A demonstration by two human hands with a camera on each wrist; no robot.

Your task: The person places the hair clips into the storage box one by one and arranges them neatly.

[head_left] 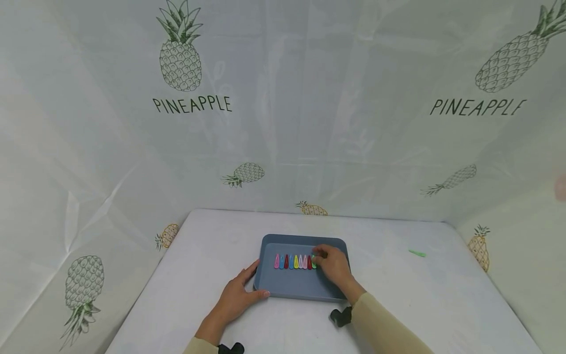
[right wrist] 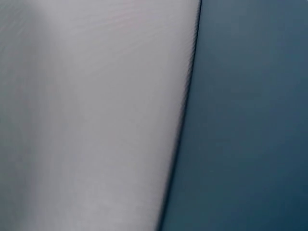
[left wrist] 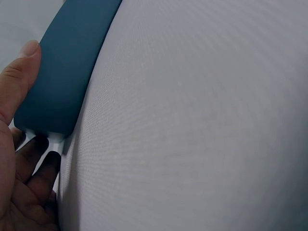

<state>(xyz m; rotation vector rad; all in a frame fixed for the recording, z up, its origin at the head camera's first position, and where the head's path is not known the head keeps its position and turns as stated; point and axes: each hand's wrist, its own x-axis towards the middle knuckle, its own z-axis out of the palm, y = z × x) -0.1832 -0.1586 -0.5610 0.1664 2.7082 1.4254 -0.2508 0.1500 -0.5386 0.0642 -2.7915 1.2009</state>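
A row of several snap hair clips (head_left: pixel 296 261) in pink, blue, red, yellow and green lies across the blue-grey tray (head_left: pixel 287 287). My right hand (head_left: pixel 333 265) reaches over the tray's right side, its thumb and index finger pinching the green hair clip (head_left: pixel 314 264) at the row's right end; part of that clip is hidden by the fingertips. At the tray's near left corner rests my left hand (head_left: pixel 234 297), thumb along the front wall and fingers loosely extended by the left side. The right wrist view holds only the tray's edge (right wrist: pixel 250 115) and white cloth.
Another green hair clip (head_left: pixel 417 253) lies alone on the white table (head_left: pixel 389 295), right of the tray. Hanging sheets with pineapple prints (head_left: pixel 180 64) enclose the table at the back and sides. Black wrist devices (head_left: pixel 340 317) sit by both sleeves.
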